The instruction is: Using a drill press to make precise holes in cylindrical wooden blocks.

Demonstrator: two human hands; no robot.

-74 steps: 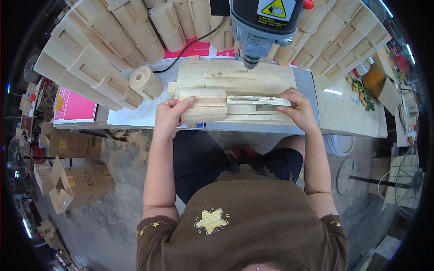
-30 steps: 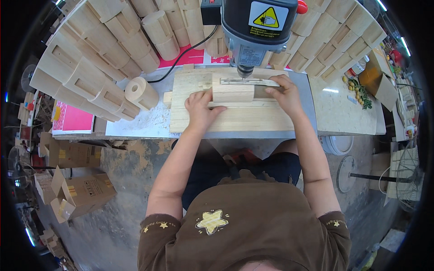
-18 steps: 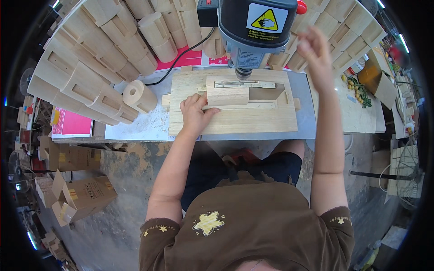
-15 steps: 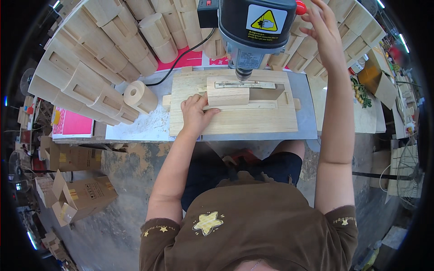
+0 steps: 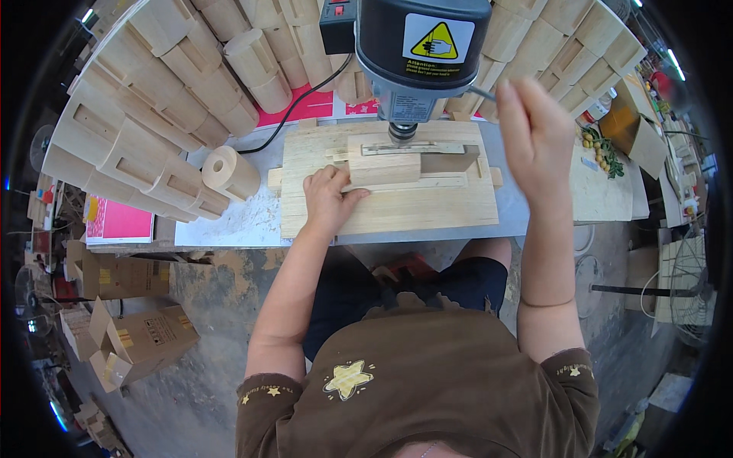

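Note:
In my right hand (image 5: 534,137), closed in a fist, is the feed lever (image 5: 481,92) of a drill press (image 5: 421,46); the lever's knob is hidden inside the fist. The chuck (image 5: 401,133) sits right above a pale wooden block (image 5: 384,169); the bit is hard to make out. This block lies lengthwise in a fixture on a flat wooden board (image 5: 389,210). My left hand (image 5: 328,200) grips the block's left end, its fingers bent over the end and the thumb along the front edge. A narrow slotted strip (image 5: 418,149) runs along the block's top.
Stacked wooden cylinders with slots (image 5: 145,145) rise at the left and back, and more (image 5: 573,46) stand at the back right. One cylinder with a round hole (image 5: 231,174) stands left of the board. A black cable (image 5: 294,107) curves behind it. Cardboard boxes (image 5: 149,340) lie on the floor.
My right hand has closed on the lever and pulled it down toward me. The chuck sits slightly lower toward the block. My left hand stays at the block's left end.

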